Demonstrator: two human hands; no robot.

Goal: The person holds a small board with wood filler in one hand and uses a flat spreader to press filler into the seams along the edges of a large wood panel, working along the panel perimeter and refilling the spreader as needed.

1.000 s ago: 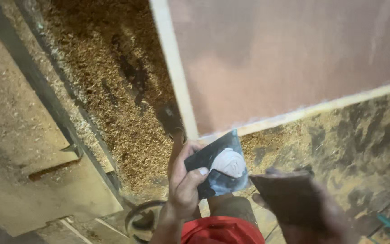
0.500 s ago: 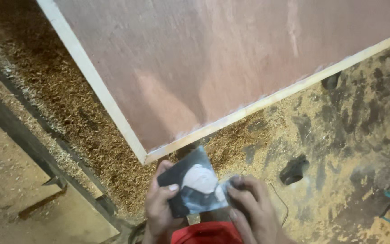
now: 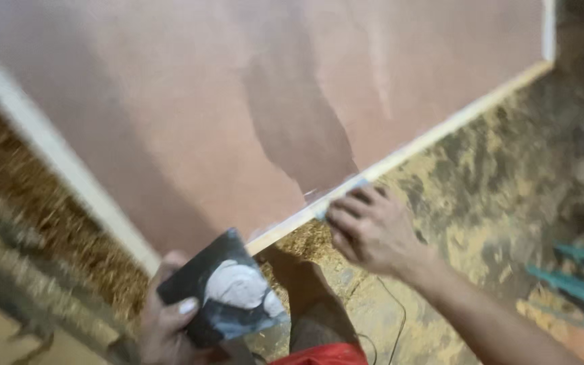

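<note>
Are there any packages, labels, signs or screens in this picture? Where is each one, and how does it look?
None in view. The left hand holds only a dark flat plate with white paste on it; the right hand rests at the edge of the plain pinkish board.
</note>
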